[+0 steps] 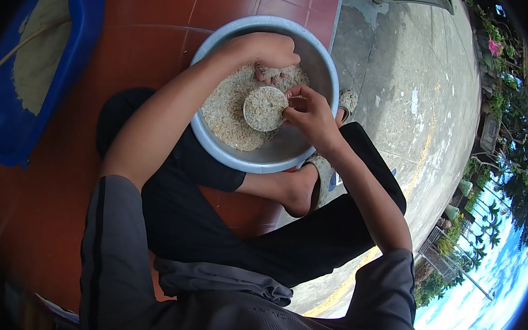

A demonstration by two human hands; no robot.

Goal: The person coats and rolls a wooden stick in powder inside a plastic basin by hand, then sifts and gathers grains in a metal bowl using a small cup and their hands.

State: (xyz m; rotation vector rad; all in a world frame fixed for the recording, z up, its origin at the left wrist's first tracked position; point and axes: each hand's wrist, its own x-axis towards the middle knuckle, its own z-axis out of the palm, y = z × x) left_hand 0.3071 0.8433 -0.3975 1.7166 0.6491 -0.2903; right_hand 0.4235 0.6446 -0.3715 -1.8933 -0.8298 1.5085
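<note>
A wide metal basin (pixel 325 73) holds a layer of pale grain that looks like rice (pixel 223 115). Inside it, my right hand (pixel 309 112) pinches the rim of a small round cup (pixel 264 109) heaped with the same grain. Thumb and fingers grip the cup's right side. My left hand (pixel 277 51) is over the grain at the basin's far side, just beyond the cup, back of the hand up and fingers curled down. Its fingertips show among the grains, but what they hold is hidden. The cup's lower part is out of sight.
A blue tub (pixel 89 30) with pale powdery stuff and a thin stick (pixel 25 47) stands at the upper left on red tiles (pixel 149 44). My bent legs and a foot (pixel 303 190) in a clog flank the basin. Concrete ground (pixel 406 85) and plants lie to the right.
</note>
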